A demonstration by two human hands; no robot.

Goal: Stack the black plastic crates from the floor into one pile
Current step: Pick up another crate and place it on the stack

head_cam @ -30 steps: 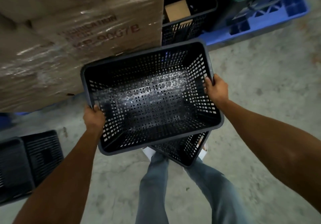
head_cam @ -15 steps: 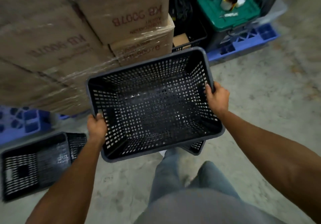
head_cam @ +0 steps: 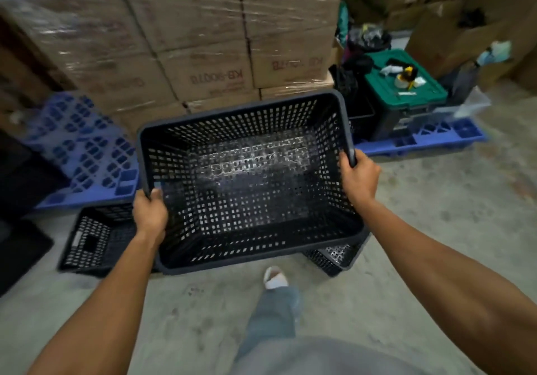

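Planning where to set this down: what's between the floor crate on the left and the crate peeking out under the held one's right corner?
In the head view, the held crate and left hand cover that stretch.

An empty black perforated plastic crate is held tilted above two similar black crates on the floor.

A bare grey concrete floor runs back to blue plastic pallets carrying shrink-wrapped brown cardboard boxes and a green-lidded dark storage tote.
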